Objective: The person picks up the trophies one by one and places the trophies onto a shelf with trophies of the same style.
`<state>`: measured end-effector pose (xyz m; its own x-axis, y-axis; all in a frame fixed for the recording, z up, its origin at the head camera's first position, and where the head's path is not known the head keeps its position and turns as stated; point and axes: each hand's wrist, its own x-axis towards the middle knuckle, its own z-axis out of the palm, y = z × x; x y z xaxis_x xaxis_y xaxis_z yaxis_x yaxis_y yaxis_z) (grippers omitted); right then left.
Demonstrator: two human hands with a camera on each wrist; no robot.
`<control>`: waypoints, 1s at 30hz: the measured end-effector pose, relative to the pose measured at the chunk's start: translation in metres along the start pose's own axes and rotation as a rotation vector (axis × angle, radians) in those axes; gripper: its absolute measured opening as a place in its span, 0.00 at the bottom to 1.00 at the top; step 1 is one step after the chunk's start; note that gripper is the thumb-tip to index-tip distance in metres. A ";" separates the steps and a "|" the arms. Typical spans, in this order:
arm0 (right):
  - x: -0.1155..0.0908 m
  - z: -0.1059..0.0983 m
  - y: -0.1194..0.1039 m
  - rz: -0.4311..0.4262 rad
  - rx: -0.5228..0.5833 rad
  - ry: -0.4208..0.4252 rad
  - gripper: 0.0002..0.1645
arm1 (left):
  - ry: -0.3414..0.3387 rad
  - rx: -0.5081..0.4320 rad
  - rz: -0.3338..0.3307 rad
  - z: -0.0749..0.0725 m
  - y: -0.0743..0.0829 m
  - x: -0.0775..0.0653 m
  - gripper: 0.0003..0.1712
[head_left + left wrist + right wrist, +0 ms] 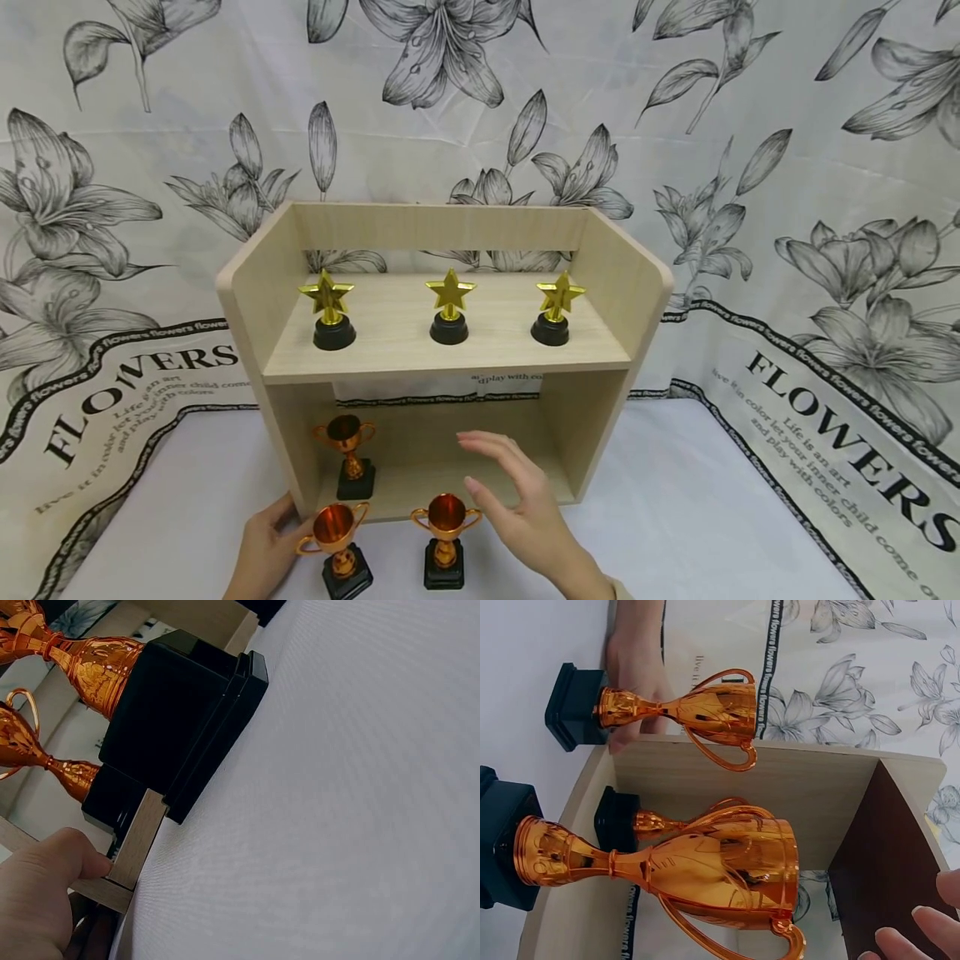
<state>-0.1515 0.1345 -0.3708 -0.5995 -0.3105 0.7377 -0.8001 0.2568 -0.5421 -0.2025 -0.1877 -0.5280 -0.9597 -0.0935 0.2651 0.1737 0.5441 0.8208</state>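
Note:
My left hand (262, 546) grips the lower left front corner of a pale wooden two-tier shelf (465, 366). In the left wrist view its thumb (79, 853) lies on the inner side of the panel, while the other fingers are mostly hidden behind it. One orange-gold trophy cup (333, 527) with a black base stands beside that hand. Another trophy cup (447, 515) is on the table right of it. My right hand (528, 517), fingers apart and holding nothing, hovers just right of this second cup. A third trophy cup (348, 435) stands on the lower tier at left.
Three gold star trophies stand on the upper tier: left (327, 300), middle (450, 297) and right (559, 298). White cloth (675, 517) covers the table. A flower-printed curtain (480, 150) hangs behind the shelf and round both sides.

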 end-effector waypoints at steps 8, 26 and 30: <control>-0.012 0.010 0.025 0.085 0.002 -0.102 0.26 | 0.006 0.015 0.003 -0.002 0.000 0.000 0.29; -0.018 0.015 0.028 0.228 0.000 -0.327 0.25 | -0.017 0.017 -0.030 -0.002 0.002 0.000 0.32; -0.020 0.016 0.030 0.246 -0.018 -0.333 0.25 | -0.025 0.019 -0.035 -0.001 0.002 0.000 0.32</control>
<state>-0.1643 0.1338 -0.4083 -0.7495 -0.5158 0.4149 -0.6331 0.3753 -0.6770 -0.2023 -0.1876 -0.5258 -0.9703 -0.0925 0.2234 0.1356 0.5568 0.8195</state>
